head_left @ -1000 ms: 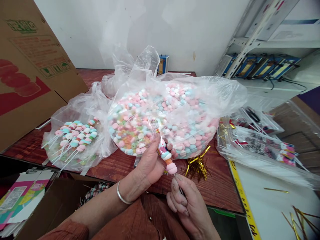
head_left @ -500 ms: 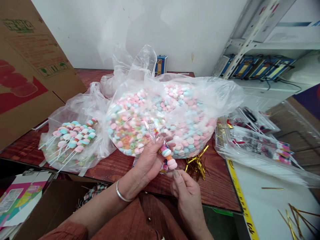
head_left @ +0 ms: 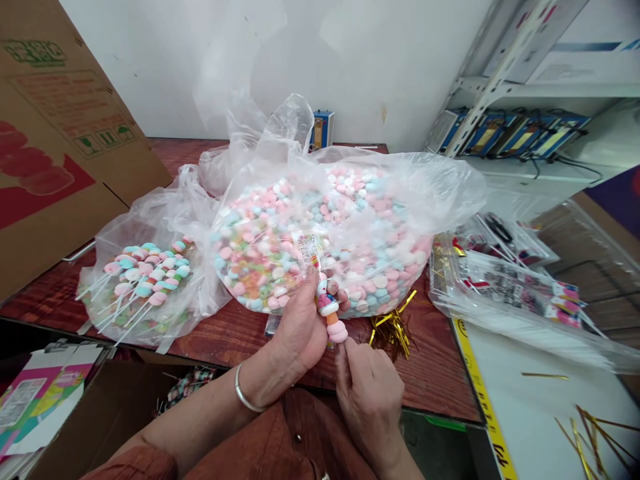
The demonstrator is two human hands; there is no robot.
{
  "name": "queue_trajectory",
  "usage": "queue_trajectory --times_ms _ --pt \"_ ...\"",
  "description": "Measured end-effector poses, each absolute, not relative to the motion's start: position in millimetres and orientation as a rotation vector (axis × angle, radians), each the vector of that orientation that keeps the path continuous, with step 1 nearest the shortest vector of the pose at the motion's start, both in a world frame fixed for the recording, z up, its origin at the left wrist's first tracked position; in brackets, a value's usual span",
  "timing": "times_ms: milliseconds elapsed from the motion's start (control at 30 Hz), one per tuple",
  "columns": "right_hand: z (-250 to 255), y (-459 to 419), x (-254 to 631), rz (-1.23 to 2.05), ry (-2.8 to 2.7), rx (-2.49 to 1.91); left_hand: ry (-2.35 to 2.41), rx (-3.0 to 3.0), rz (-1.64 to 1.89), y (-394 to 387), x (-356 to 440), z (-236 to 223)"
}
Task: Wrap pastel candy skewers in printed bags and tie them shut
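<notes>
Marshmallow skewer [head_left: 330,308] sits between both hands just above the near edge of the red-brown table [head_left: 235,333], its upper part slid into a narrow clear sleeve [head_left: 307,250] with a printed label. The left hand [head_left: 300,327], a silver bangle on its wrist, is closed around the sleeve and the upper sweets; the right hand [head_left: 370,393] is pinched narrow just below the pink bottom piece, seemingly on the stick, though the stick itself is hidden by the fingers. Directly behind the hands, filling the middle of the table, bulges a large clear bag of loose marshmallows [head_left: 345,227], so there is little free room forward. Toward the left edge lies a smaller bag of finished skewers [head_left: 145,277], sticks pointing at the near-left corner, and beyond it a tilted cardboard box [head_left: 60,147] closes that side. A bundle of gold twist ties [head_left: 395,330] lies on the table just right of the hands, touching the foot of the big bag. Near the right edge a pile of empty printed sleeves [head_left: 520,287] spreads out, and below it a white surface [head_left: 530,413] carries a few stray gold ties. The only bare strip of table is the narrow band along the near edge, left of the hands. An open brown carton [head_left: 100,413] stands below that edge at the left.
</notes>
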State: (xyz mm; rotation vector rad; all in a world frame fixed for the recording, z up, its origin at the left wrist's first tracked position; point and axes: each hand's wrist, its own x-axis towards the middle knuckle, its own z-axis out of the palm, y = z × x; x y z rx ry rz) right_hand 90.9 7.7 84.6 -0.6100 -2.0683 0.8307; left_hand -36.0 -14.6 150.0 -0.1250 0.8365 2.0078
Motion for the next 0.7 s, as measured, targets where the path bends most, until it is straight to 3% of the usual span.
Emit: queue_trajectory --times_ms 67,200,333,500,700 --pt "86.3 6.9 90.0 1.174 -2.007 -0.657 0.844 -0.126 2.01 -13.4 -35.9 147.8" --pt "93.5 7.5 89.7 2.326 -1.314 -0.695 0.786 -0.083 1.974 -14.3 -46.0 143.1" --pt "98.7 10.5 89.2 2.665 -0.813 -0.624 0.722 -0.011 1.942 -17.6 -59.2 140.7" --pt "93.2 10.1 86.3 2.457 -1.105 -0.693 0.713 -0.068 1.991 -16.1 -60.7 145.2" --pt "90.2 12.0 91.3 1.281 -2.057 -0.653 0.795 -0.198 2.036 -11.5 -57.0 153.6"
